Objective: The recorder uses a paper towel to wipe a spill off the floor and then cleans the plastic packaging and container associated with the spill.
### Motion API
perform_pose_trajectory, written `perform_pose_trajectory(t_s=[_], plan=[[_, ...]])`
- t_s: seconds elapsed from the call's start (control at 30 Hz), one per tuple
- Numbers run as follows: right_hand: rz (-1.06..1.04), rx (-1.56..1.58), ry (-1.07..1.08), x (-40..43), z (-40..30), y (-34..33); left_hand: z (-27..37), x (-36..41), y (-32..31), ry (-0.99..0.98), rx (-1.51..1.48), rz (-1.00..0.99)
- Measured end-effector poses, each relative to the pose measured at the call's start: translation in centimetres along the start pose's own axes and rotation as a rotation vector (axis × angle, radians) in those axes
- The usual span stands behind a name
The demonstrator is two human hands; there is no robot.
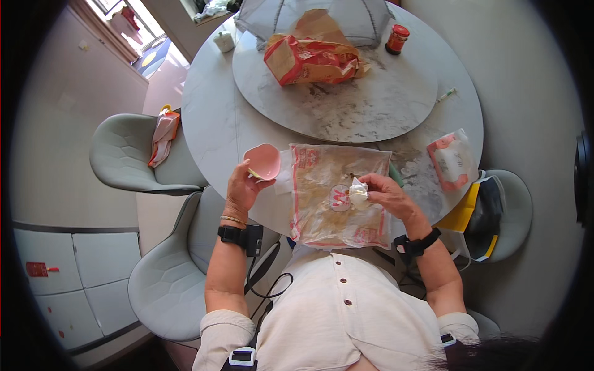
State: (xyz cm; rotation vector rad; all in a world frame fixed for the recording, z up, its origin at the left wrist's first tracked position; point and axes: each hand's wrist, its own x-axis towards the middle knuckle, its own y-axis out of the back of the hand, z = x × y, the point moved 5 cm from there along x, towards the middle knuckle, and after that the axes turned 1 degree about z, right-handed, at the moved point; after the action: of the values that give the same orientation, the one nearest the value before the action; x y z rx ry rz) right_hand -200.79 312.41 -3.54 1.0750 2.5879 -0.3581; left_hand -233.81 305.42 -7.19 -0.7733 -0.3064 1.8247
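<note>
In my left hand [243, 188] is a small pink bowl [262, 161], tilted so that its inside faces me. My right hand [389, 195] pinches a crumpled white tissue [358, 194] above a flattened plastic bag [320, 227] with red print. Brown, stained-looking patches show through or on the bag, which lies along the table's near edge. Some white paper [284, 181] sticks out at the bag's left side, beside the bowl. Part of a green object [396, 175] shows behind my right hand; its kind cannot be told.
On the marble turntable [334, 111] stands a crumpled brown-and-red paper bag [315, 58] before a mesh food cover [315, 16]. A red-lidded jar [397, 39] and a white lidded pot [224, 41] stand farther back. A tissue pack [452, 160] lies right. Grey chairs [167, 278] flank the table.
</note>
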Motion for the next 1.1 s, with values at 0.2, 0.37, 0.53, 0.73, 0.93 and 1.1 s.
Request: perform_pose_trajectory(t_s=[0.2, 0.37, 0.53, 0.73, 0.93, 1.1], plan=[[0.045, 0.051, 0.014, 0.0, 0.4, -0.2, 0.7, 2.2, 1.4, -0.024, 0.247, 0.146], [0.124, 0.173, 0.003, 0.0, 1.5, 0.8, 1.0, 3.3, 2.1, -0.047, 0.422, 0.252], [0.217, 0.348, 0.011, -0.1, 2.7, 1.9, 1.5, 3.5, 2.7, -0.043, 0.559, 0.285], [0.216, 0.476, 0.017, 0.0, 3.5, 2.1, 1.9, 3.0, 3.1, 0.025, 0.692, 0.330], [0.224, 0.429, 0.038, 0.1, 3.3, 2.4, 2.6, 2.1, 5.1, 0.052, 0.794, 0.372], [0.293, 0.333, 0.069, -1.0, 2.7, 2.7, 5.0, -1.0, 3.8, -0.295, 0.939, 0.585]])
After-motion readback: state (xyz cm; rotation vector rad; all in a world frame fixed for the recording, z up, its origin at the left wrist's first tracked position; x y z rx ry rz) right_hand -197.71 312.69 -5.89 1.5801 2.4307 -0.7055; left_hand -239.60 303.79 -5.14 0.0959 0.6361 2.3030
